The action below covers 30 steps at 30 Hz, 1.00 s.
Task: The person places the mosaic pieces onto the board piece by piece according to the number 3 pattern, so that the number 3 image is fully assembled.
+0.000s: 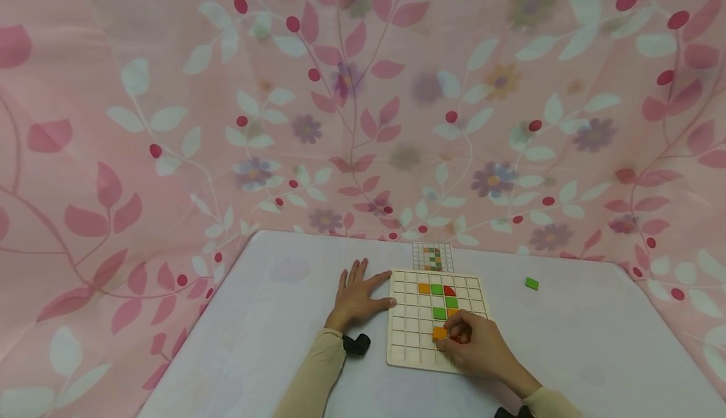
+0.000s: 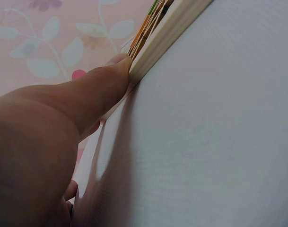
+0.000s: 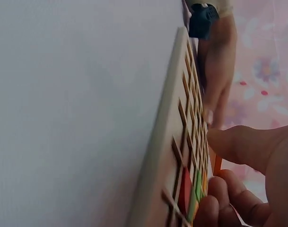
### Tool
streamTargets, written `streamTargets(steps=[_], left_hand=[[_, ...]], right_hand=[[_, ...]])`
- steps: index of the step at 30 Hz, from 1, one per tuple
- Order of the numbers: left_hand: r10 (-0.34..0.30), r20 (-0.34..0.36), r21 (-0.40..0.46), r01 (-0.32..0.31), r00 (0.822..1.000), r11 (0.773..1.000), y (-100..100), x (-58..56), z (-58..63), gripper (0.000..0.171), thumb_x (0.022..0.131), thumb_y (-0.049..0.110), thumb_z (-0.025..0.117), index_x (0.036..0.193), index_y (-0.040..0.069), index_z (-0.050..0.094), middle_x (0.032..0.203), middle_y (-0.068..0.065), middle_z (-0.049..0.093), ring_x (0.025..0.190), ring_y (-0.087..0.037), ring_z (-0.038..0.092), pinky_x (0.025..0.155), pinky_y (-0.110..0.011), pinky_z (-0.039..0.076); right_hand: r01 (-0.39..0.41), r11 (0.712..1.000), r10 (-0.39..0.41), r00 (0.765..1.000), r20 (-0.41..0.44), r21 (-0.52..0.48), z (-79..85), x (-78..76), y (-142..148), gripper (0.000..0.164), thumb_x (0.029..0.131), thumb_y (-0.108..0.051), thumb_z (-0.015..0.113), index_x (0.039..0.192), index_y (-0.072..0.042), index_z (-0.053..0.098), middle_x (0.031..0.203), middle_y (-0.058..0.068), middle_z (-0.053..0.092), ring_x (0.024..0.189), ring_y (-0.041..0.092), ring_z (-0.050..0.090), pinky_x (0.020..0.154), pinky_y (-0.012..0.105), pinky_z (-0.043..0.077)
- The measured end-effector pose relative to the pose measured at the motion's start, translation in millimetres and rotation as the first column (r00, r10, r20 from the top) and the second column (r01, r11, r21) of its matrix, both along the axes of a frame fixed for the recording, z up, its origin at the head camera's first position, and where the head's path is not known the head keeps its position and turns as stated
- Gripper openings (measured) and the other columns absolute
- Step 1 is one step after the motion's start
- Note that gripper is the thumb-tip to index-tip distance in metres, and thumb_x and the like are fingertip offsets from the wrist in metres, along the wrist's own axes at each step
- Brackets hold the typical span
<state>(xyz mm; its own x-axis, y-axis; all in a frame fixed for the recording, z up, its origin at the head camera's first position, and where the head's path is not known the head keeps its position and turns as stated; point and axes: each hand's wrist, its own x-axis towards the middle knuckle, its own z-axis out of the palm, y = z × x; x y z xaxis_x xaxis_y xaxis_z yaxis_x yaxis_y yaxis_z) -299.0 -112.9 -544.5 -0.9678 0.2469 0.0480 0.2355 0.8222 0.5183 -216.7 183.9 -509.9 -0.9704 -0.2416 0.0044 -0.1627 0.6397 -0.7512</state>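
Note:
A pale wooden grid board [image 1: 405,352] lies on the table. My right hand [image 1: 482,348] is over its lower right part, pinching an orange square tile [image 1: 440,333] between thumb and fingers; the right wrist view shows this tile [image 3: 217,164] edge-on. My left hand [image 1: 357,301] rests at the board's left side with fingers spread, thumb and index finger touching its edge. In the board's cells sit another orange tile [image 1: 424,288], several green tiles [image 1: 437,289] and a red piece with a curved side [image 1: 449,290]. My right hand partly hides the lower pieces.
A small printed grid card [image 1: 420,258] with coloured squares lies behind the board. One loose green tile [image 1: 532,284] is on the white table [image 1: 567,330] to the right. A floral pink cloth [image 1: 363,121] hangs behind the table.

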Motion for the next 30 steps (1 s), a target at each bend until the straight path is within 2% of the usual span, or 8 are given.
streamTargets(steps=[7, 11, 16, 22, 26, 30], left_hand=[[0.001, -0.005, -0.010, -0.001, 1.000, 1.000, 1, -1.2, 0.1, 0.071, 0.093, 0.060, 0.073, 0.155, 0.032, 0.055, 0.175, -0.022, 0.020, 0.164, -0.044, 0.012, 0.130, -0.068, 0.008], [0.002, -0.010, -0.011, -0.002, 1.000, 1.000, 0, -0.9, -0.3, 0.070, 0.093, 0.058, 0.073, 0.155, 0.032, 0.056, 0.175, -0.022, 0.020, 0.164, -0.045, 0.012, 0.130, -0.068, 0.007], [0.000, -0.009, -0.001, 0.000, 1.000, 1.000, 0, -1.2, -2.0, 0.070, 0.093, 0.057, 0.074, 0.155, 0.031, 0.056, 0.175, -0.022, 0.020, 0.164, -0.045, 0.012, 0.129, -0.068, 0.007], [0.004, 0.000, -0.003, -0.004, 1.000, 1.000, -2, -1.0, -0.6, 0.071, 0.093, 0.060, 0.073, 0.156, 0.031, 0.055, 0.175, -0.021, 0.020, 0.164, -0.044, 0.011, 0.130, -0.067, 0.008], [0.004, 0.005, 0.004, -0.004, 1.000, 1.000, -1, -0.4, 1.1, 0.071, 0.093, 0.059, 0.073, 0.155, 0.031, 0.056, 0.175, -0.022, 0.020, 0.164, -0.044, 0.011, 0.130, -0.068, 0.007], [0.003, 0.009, 0.003, -0.003, 1.000, 1.000, 0, 0.5, 1.7, 0.071, 0.093, 0.060, 0.073, 0.155, 0.032, 0.056, 0.176, -0.021, 0.020, 0.164, -0.044, 0.011, 0.130, -0.068, 0.007]], right_hand=[[0.128, 0.984, -0.125, 0.992, -0.036, 0.122, 10.6, -8.5, 46, 0.034, 0.084, -0.032, 0.091, 0.101, -0.010, 0.072, 0.089, -0.002, 0.073, 0.076, 0.009, 0.062, 0.064, 0.022, 0.049], [0.176, 0.964, -0.164, 0.983, -0.078, 0.197, 7.3, -16.4, 78, 0.037, 0.084, -0.032, 0.090, 0.105, -0.007, 0.072, 0.097, 0.002, 0.074, 0.079, 0.012, 0.060, 0.063, 0.022, 0.047], [0.202, 0.944, -0.179, 0.978, -0.108, 0.261, -2.5, -20.2, 107, 0.033, 0.085, -0.027, 0.088, 0.105, -0.005, 0.073, 0.098, 0.006, 0.075, 0.081, 0.015, 0.060, 0.066, 0.026, 0.048], [0.191, 0.945, -0.176, 0.981, -0.082, 0.264, -11.1, -24.8, 120, 0.031, 0.088, -0.027, 0.086, 0.108, -0.006, 0.074, 0.098, 0.004, 0.076, 0.083, 0.015, 0.062, 0.069, 0.028, 0.051], [0.208, 0.949, -0.197, 0.978, -0.069, 0.235, -8.2, -31.2, 128, 0.044, 0.092, -0.034, 0.082, 0.118, -0.001, 0.068, 0.102, 0.010, 0.075, 0.088, 0.021, 0.068, 0.073, 0.032, 0.055], [0.271, 0.937, -0.267, 0.962, -0.051, 0.219, -10.6, -43.1, 147, 0.056, 0.100, -0.038, 0.072, 0.130, 0.006, 0.056, 0.108, 0.021, 0.073, 0.093, 0.030, 0.071, 0.074, 0.038, 0.059]])
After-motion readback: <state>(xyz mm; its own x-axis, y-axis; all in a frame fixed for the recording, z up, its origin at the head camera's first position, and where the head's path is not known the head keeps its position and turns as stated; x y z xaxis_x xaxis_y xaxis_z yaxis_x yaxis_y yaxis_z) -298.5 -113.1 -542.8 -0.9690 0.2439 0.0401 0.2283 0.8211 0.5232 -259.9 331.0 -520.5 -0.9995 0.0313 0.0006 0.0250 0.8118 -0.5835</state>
